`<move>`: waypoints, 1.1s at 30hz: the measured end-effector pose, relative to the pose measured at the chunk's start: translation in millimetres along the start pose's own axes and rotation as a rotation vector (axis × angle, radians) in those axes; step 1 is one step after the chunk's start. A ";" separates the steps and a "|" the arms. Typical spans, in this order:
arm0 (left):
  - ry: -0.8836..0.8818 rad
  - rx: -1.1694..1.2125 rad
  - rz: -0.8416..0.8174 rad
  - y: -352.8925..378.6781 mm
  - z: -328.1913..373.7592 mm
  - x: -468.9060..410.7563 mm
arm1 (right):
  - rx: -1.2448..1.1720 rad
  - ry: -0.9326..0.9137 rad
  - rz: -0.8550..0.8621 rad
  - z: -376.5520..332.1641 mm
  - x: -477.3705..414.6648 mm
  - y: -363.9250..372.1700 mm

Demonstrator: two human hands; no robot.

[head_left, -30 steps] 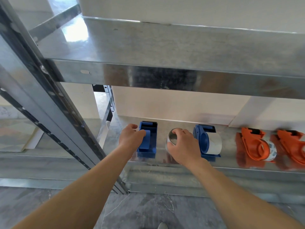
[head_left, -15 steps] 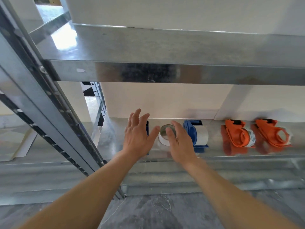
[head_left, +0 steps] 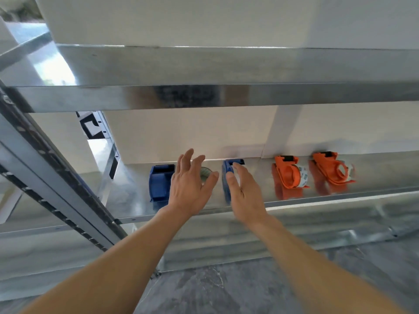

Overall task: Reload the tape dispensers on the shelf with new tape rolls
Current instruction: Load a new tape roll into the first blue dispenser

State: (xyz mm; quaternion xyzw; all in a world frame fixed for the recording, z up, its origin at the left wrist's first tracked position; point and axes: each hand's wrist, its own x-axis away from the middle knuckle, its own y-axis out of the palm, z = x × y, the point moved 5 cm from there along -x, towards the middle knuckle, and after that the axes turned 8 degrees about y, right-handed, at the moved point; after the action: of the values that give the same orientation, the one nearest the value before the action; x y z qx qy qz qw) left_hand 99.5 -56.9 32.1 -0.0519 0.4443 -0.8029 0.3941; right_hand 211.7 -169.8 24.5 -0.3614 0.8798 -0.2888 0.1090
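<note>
So, the loose tape roll is found on the shelf at mid-frame, lying flat with its hole facing up, mostly hidden behind the left hand. It's tucked between the empty blue dispenser to its left and the second blue dispenser to its right, which seems to carry a white roll already, though that part is blurred and half covered by the right hand. Further right in the frame, two orange dispensers are seen side by side, both apparently loaded.

Both hands are spread open with nothing held; the fingers are fanned out in front of the shelf edge, not touching anything as far as can be told.

The key relation: the roll sits just beyond the left hand's fingertips, in the gap between the two hands, so the left hand looks like the nearer one. The empty dispenser's long axis runs front to back on the shelf, just left of that hand. It's judged that the roll would have to be stood on edge before it could be dropped into that dispenser.
</note>
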 end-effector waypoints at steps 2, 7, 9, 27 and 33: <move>0.010 0.004 0.005 8.4 17.2 1.7 | 0.011 -0.011 0.015 5.5 5.9 -18.4; 0.063 0.020 -0.008 34.3 69.3 5.7 | -0.050 -0.006 0.054 26.8 20.5 -71.3; 0.095 0.035 -0.010 46.2 92.3 6.5 | -0.049 0.002 0.085 39.1 24.9 -93.9; 0.419 0.206 -0.178 195.9 313.4 -32.7 | -0.153 0.182 0.454 164.8 43.9 -319.5; 0.528 0.277 -0.261 261.6 376.1 -70.7 | -0.129 0.256 0.566 208.3 29.8 -379.7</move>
State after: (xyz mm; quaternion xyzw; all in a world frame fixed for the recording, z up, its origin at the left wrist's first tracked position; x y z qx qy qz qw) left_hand 464.4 -338.9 79.2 0.1557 0.4073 -0.8852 0.1622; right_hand 491.4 -497.2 79.2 -0.0691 0.9685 -0.2337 0.0505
